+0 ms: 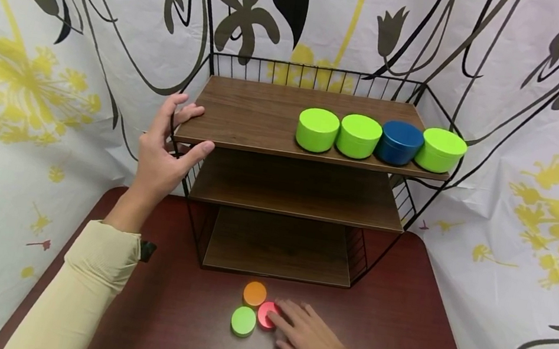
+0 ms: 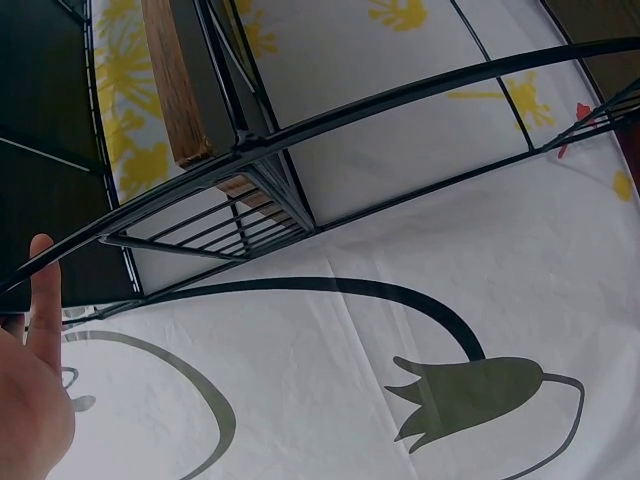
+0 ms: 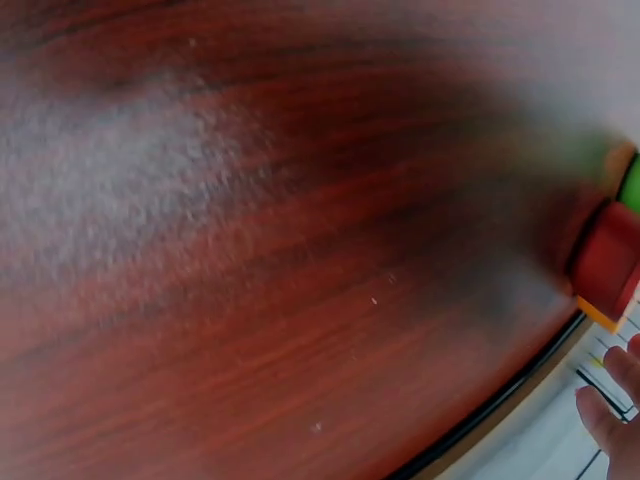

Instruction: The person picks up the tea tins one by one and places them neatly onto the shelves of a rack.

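At the upper left of the head view my left hand (image 1: 159, 159) is at the left side of a wire-framed shelf rack (image 1: 250, 112), fingers and thumb spread around its top corner. One finger of it shows beside the black wire frame (image 2: 390, 97) in the left wrist view. Low in the head view, my right hand (image 1: 309, 338) reaches over a red round tin (image 1: 265, 315), fingers extended and the index finger over its right side. Touching or hovering is hard to tell. An orange round tin (image 1: 255, 294) and a light green round tin (image 1: 243, 321) stand beside the red one.
Three lime green tins, one of them a green tin (image 1: 317, 130), and a blue tin (image 1: 400, 143) line the right part of the top board. Below are a middle board (image 1: 299, 186) and a bottom board (image 1: 280, 246). The rack stands on a dark red table (image 1: 173, 320).
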Demonstrator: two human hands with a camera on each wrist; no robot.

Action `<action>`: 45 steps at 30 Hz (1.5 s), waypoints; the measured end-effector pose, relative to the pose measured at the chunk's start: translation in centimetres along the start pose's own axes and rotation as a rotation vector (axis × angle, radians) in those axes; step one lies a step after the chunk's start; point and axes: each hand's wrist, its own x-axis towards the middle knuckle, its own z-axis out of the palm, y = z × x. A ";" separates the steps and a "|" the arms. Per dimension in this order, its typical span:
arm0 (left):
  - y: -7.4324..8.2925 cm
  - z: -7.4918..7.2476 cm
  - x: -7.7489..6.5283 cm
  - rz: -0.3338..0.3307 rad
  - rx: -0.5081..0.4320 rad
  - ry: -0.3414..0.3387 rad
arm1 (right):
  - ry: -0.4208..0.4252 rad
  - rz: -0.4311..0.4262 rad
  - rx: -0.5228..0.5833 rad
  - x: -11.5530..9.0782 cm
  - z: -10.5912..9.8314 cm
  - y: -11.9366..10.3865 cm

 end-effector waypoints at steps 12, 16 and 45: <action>-1.5 0.0 -0.1 0.004 0.005 0.004 | -0.028 0.038 0.014 0.2 1.1 -0.6; -0.5 0.1 -0.1 0.007 0.000 0.002 | -0.009 0.026 0.013 0.7 1.4 -0.7; -2.4 -0.2 -0.2 -0.017 0.007 -0.008 | 0.123 0.007 0.050 2.4 2.1 -1.0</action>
